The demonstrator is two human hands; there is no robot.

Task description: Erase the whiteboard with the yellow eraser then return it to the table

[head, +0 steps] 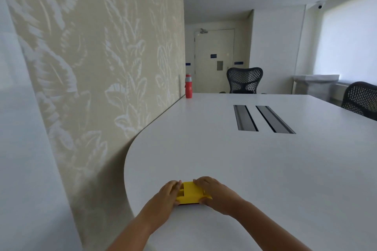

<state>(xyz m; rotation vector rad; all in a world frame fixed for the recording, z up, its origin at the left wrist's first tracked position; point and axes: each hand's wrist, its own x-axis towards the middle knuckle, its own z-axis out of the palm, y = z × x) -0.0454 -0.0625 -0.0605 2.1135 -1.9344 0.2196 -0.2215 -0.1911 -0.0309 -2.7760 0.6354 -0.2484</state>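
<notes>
We have both hands on the yellow eraser [191, 193], which lies on the white table [244, 169] near its rounded near-left corner: our left hand [167, 193] grips its left end, our right hand [212, 191] its right side. Whether we are picking it up or setting it back, we cannot tell; no whiteboard shows. The tabletop ahead lies open as far as two cable slots [263, 118]; the patterned wall [91, 67] crowds the left edge.

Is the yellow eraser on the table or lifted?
On the table: the yellow eraser lies flat there, left hand and right hand touching its ends.
</notes>
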